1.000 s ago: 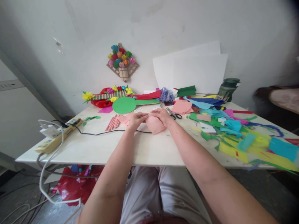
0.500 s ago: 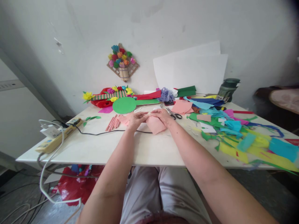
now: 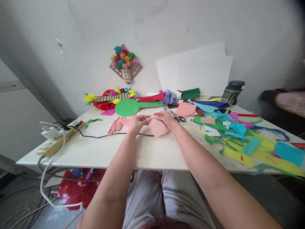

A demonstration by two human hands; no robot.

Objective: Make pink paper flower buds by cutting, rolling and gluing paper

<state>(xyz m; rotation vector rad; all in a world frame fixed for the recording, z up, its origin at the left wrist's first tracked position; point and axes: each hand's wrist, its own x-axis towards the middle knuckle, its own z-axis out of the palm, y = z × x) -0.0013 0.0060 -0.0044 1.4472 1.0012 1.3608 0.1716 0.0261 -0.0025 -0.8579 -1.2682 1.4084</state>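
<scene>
A piece of pink crepe paper (image 3: 158, 128) hangs from the pinched fingers of both hands, above the middle of the table. My left hand (image 3: 140, 122) is closed at its upper left edge. Along the top edge, my right hand (image 3: 166, 119) is closed on the same piece, its fingertips almost meeting the left ones. The edge between the fingertips is partly hidden. Left of my left hand lie several rolled pink paper sticks (image 3: 115, 126) and a loose pink paper piece (image 3: 127, 122). Black-handled scissors (image 3: 179, 118) rest just beyond my right hand.
A green paper disc (image 3: 127, 107) lies behind my left hand. Coloured paper scraps (image 3: 238, 133) cover the right side, with a dark green bottle (image 3: 233, 92) behind. A power strip (image 3: 59, 140) sits at the left edge, its black cable (image 3: 102, 136) crossing the table.
The pink paper has shifted and turned very slightly in my fingers. Both hands stay in nearly the same place.
</scene>
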